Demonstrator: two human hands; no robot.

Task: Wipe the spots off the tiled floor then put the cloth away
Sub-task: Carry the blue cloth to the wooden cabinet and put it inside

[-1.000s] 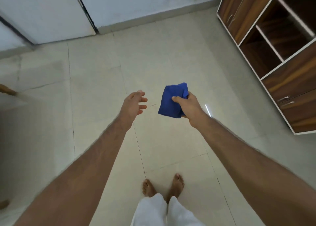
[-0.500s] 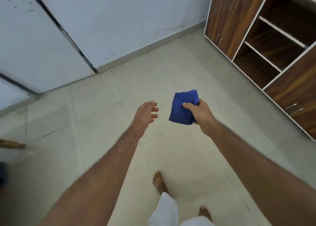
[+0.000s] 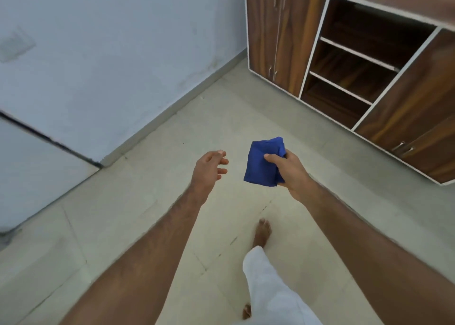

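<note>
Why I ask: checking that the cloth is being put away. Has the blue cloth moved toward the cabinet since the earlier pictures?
Yes. The blue cloth, gripped in the right hand, is now nearer the wooden cabinet, whose open shelves loom closer ahead.

Soft even daylight, slight blur, wide-angle bowing.

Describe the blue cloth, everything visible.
The blue cloth is a deep royal blue fabric, folded into a compact, roughly square bundle with soft creased edges. The right hand grips it, thumb across its front and fingers behind, holding it in the air above the tiled floor. Nothing else touches it; the left hand is apart from it.
</note>
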